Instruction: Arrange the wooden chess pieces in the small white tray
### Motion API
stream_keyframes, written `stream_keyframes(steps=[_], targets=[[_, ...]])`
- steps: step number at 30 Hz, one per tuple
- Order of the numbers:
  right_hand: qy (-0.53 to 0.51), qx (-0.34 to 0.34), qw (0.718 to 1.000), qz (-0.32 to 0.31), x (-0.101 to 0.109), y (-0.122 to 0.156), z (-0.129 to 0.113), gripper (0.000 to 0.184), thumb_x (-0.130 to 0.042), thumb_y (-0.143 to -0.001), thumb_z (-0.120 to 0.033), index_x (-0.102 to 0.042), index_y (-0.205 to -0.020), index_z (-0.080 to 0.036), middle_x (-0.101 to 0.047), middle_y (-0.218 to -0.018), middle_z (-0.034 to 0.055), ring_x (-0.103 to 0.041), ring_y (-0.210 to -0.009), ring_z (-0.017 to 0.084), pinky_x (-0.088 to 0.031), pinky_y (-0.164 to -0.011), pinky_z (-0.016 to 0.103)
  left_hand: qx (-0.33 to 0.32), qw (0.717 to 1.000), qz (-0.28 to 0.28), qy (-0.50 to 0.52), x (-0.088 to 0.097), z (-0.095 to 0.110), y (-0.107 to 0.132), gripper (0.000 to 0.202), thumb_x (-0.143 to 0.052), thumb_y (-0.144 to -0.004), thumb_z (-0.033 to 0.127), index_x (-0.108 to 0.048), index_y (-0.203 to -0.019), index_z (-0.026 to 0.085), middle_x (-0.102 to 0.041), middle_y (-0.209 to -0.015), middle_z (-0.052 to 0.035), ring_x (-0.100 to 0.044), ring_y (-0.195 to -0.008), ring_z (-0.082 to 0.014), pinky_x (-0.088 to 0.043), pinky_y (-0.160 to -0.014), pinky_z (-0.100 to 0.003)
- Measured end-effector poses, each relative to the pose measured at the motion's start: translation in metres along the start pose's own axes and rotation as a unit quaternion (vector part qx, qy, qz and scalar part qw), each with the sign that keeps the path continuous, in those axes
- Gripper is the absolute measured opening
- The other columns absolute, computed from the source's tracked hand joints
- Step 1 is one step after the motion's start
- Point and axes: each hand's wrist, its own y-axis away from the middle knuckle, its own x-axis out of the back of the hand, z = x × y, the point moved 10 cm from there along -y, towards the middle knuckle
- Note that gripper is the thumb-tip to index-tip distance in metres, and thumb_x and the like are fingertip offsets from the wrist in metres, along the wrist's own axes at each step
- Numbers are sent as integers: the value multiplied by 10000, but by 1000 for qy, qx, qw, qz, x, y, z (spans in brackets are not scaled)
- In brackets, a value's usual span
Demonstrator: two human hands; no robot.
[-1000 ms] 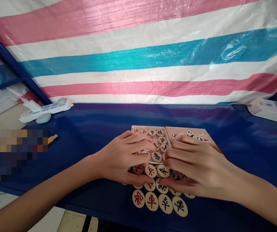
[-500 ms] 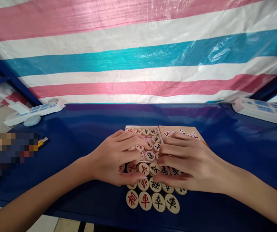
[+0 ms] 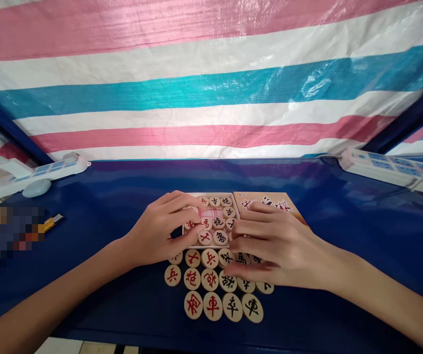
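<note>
Front row: four chess discs (image 3: 222, 306) lie flat near the surface (image 3: 344, 231) edge, clear of both hands.
Loose discs: more rows (image 3: 200, 268) sit behind them, partly under the right hand.
Right hand (image 3: 281, 250): fingers (image 3: 248, 244) spread flat over the loose discs, gripping nothing.
Left hand (image 3: 159, 231): fingers (image 3: 185, 216) curled onto discs at the tray's left edge; whether they pinch one I cannot tell.
Tray (image 3: 214, 220): holds more discs, just behind the loose rows.
Lid (image 3: 266, 204): flat, touching the tray's right side.
Far: power strip (image 3: 38, 172), striped tarp (image 3: 211, 78).
</note>
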Motion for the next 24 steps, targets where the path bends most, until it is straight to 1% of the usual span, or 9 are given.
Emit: stream_keyframes(steps=[5, 7, 9, 11, 13, 15, 17, 20, 24], targets=[[-26, -12, 1000, 14, 5, -2, 3, 175, -698, -891, -352, -664, -880, -181, -591, -763, -5, -474, -703, 140, -325, -660, 325, 57, 998, -8, -28, -2, -17, 1, 138, -579, -932, 168, -639, -1044, 224, -649, -1166, -37, -580, -1084, -186, -472, -940, -364], [-39, -45, 998, 23, 9, -2, 12, 118, -694, -894, -307, -669, -899, -192, -619, -776, -6, -519, -716, 141, -345, -685, 321, 77, 996, -12, -42, -4, -23, 2, 162, -586, -933, 198, -646, -1078, 239, -641, -1194, -34, -574, -1114, -193, -460, -963, -381], [-28, -95, 995, 34, 12, 0, 27, 78, -663, -913, -288, -683, -913, -213, -641, -795, -2, -548, -731, 149, -359, -715, 326, 80, 995, -33, -50, -9, -25, 1, 156, -618, -920, 249, -662, -1070, 264, -629, -1244, -19, -542, -1207, -217, -418, -1035, -423], [-10, -143, 989, 34, 12, 3, 42, 105, -619, -940, -297, -700, -942, -231, -659, -842, 17, -568, -770, 167, -372, -740, 337, 87, 993, -58, -47, -14, -28, 1, 150, -664, -894, 304, -678, -1042, 289, -615, -1292, 3, -480, -1309, -243, -352, -1110, -470], [-9, -165, 986, 27, 9, 5, 52, 148, -587, -959, -312, -712, -991, -239, -665, -888, 35, -571, -796, 179, -386, -747, 342, 119, 990, -68, -33, -16, -36, 2, 171, -702, -862, 335, -686, -1028, 299, -609, -1309, 11, -435, -1358, -260, -334, -1133, -496], [-20, -174, 984, 22, 4, 5, 57, 162, -582, -964, -318, -716, -1019, -245, -660, -899, 39, -559, -790, 174, -398, -743, 339, 159, 985, -71, -11, -18, -45, 4, 180, -720, -842, 342, -692, -1015, 300, -613, -1302, 12, -424, -1366, -265, -361, -1121, -502], [-20, -184, 983, 17, -1, 5, 60, 155, -607, -952, -322, -718, -1042, -260, -649, -893, 32, -541, -779, 168, -397, -731, 334, 177, 982, -72, 10, -20, -50, 5, 163, -723, -837, 345, -702, -994, 307, -617, -1293, 20, -423, -1363, -261, -386, -1109, -498], [-8, -203, 979, -8, -9, 5, 63, 176, -648, -927, -356, -718, -1072, -284, -630, -885, 25, -527, -803, 180, -380, -717, 339, 179, 981, -73, 27, -24, -51, 5, 145, -719, -842, 354, -715, -983, 320, -623, -1281, 32, -452, -1327, -244, -409, -1095, -482], [-10, -223, 974, -39, -19, 6, 65, 200, -622, -942, -379, -705, -1112, -314, -599, -856, 15, -522, -842, 201, -366, -755, 369, 183, 981, -60, 32, -26, -50, 3, 143, -706, -857, 368, -721, -994, 334, -634, -1251, 36, -494, -1264, -219, -437, -1068, -454]])
